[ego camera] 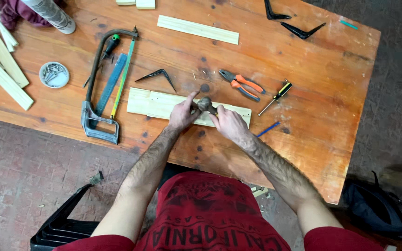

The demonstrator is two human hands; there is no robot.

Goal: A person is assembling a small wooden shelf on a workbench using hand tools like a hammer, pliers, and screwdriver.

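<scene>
- My left hand sits on the pale wooden board. The thumb and fingers are pinched together near the board's top edge and the forefinger sticks up towards 12 o'clock. What it pinches is too small for me to make out.
- My right hand is clenched around the handle of a hammer. The dark, worn hammer head lies just at 3 o'clock of my left fingers, over the board.
- The board lies flat on the orange-brown wooden table, long side running from 9 to 3 o'clock, close to the near edge.
- At 12 o'clock of my left hand, slightly left, a black angle bracket lies just beyond the board.
- At 1 o'clock of the hammer are pliers with orange-and-grey grips. A yellow-and-black screwdriver lies at 3 o'clock of those.
- A blue pencil lies at 3 o'clock of my right hand, near the table edge.
- Well off at 9 o'clock I see a hacksaw with a steel ruler lying inside its frame. Further that way is a round dish of nails.
- At 12 o'clock, far across the table, rests a thin wooden slat. Two more black brackets sit towards 1 o'clock.
</scene>
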